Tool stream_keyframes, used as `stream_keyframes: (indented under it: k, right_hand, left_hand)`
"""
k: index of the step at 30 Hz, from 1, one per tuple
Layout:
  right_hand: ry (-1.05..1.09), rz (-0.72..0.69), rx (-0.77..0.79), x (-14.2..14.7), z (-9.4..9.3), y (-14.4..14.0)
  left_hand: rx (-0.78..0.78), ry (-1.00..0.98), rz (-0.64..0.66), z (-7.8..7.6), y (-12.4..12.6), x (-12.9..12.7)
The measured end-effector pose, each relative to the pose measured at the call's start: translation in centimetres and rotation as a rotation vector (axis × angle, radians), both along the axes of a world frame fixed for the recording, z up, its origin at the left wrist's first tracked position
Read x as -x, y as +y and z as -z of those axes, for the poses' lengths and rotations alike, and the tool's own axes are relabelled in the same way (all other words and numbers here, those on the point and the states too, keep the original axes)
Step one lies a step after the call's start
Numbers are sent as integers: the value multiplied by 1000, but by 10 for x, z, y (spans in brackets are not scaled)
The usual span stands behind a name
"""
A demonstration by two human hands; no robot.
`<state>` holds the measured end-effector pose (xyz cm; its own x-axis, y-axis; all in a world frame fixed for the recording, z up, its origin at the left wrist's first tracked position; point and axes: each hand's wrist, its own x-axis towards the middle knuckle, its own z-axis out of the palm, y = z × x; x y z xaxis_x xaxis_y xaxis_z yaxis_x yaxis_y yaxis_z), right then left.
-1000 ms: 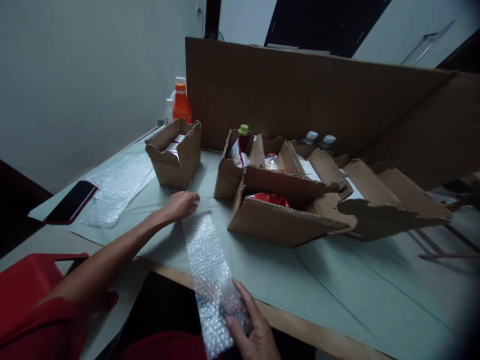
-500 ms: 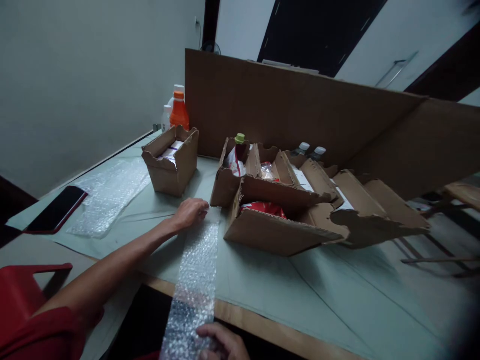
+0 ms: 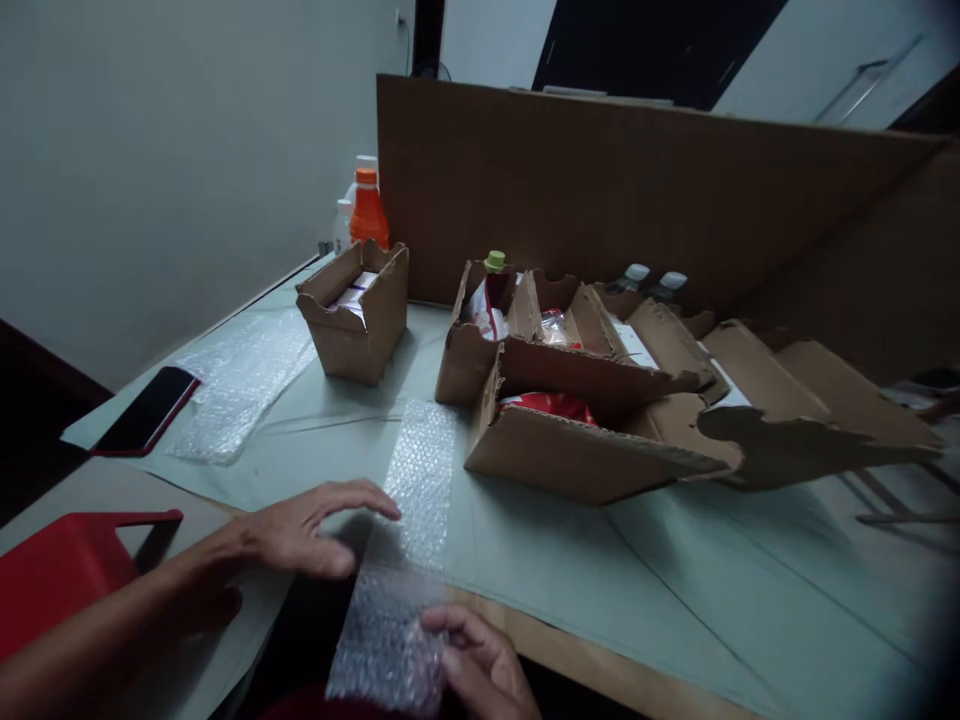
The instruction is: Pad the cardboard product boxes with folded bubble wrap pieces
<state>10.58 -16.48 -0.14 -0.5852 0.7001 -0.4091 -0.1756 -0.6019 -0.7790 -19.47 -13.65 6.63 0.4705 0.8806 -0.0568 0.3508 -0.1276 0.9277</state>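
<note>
Hands on a long clear strip of bubble wrap (image 3: 411, 530) at the table's (image 3: 600, 570) near edge.
Left hand (image 3: 307, 530) hovers flat, fingers spread open, at the strip's left side; right hand (image 3: 480, 665) pinches its hanging end. Brown cardboard boxes (image 3: 570, 440) stand just beyond.

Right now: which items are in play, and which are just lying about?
In play:
bubble wrap strip
left hand, over its edge
right hand, gripping its near end

Lying about:
phone
loose bubble wrap sheet
small carton
open cartons
orange bottle
red chair
</note>
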Motion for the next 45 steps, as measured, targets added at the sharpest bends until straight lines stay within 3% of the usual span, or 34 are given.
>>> stream_keyframes:
  k: [2, 5, 10, 14, 17, 22, 25, 29, 32, 35, 38, 42, 45]
  right_hand:
    - [102, 69, 57, 8, -11, 9]
    - [190, 144, 98, 19, -21, 23]
    - [227, 228, 93, 31, -18, 37]
    - [40, 274, -30, 28, -13, 40]
    - [-243, 285, -375, 19, -9, 38]
    - [-676, 112, -1337, 16, -4, 38]
    - [-820, 21, -1562, 25, 0, 42]
    - [-845, -15, -1619, 34, 5, 48]
    - [-752, 0, -1575, 37, 3, 52]
    - [-694, -32, -1471, 39, -3, 56]
    - [-703, -26, -1396, 40, -7, 59]
    - [-778, 164, -1521, 37, -5, 57]
    - [-836, 86, -1635, 37, -2, 55]
  left_hand:
    - [98, -56, 38, -6, -23, 3]
    - [100, -38, -22, 0, -35, -3]
    - [68, 3, -392, 32, -12, -33]
    - [48, 138, -522, 52, 5, -46]
    - [16, 261, -523, 60, 9, -45]
    - [-5, 402, -522, 65, 9, -44]
    - [-47, 422, -531, 66, 7, -45]
    - [-300, 368, -575, 60, -2, -43]
    - [-455, 329, -451, 55, -14, -44]
    - [-432, 342, -337, 55, -24, -47]
    - [-348, 327, -400, 62, -24, -50]
    - [-325, 318, -505, 70, -11, -51]
    - [-374, 371, -539, 73, -1, -51]
